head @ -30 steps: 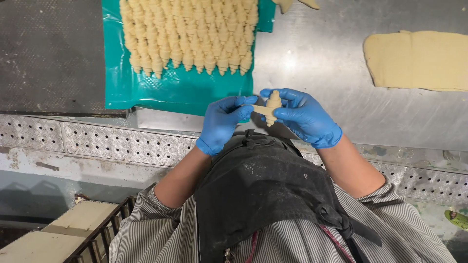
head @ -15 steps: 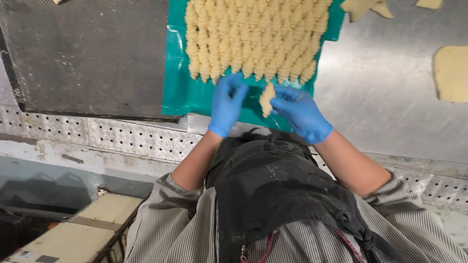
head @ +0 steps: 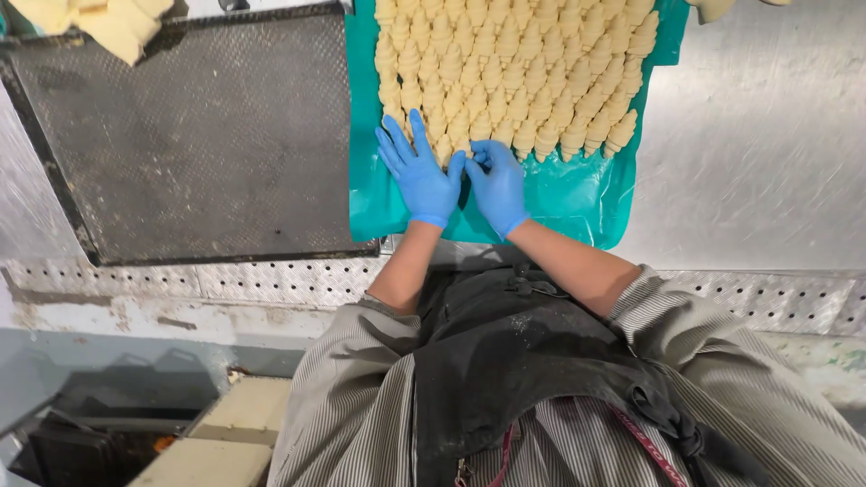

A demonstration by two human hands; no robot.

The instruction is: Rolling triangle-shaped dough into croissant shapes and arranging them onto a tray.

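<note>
We see dark perforated tray at left part of steel table; dough scraps at its far left corner; teal sheet carrying rows of raw croissants; left hand spread flat on near row; right hand curled, fingertips pinching croissant at sheet's near edge; both blue-gloved, touching each other.

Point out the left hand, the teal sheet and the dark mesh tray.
left hand [head: 420, 176], head view, back of the glove.
teal sheet [head: 568, 203], head view, bare near edge.
dark mesh tray [head: 198, 135], head view, middle of the mesh.
</note>
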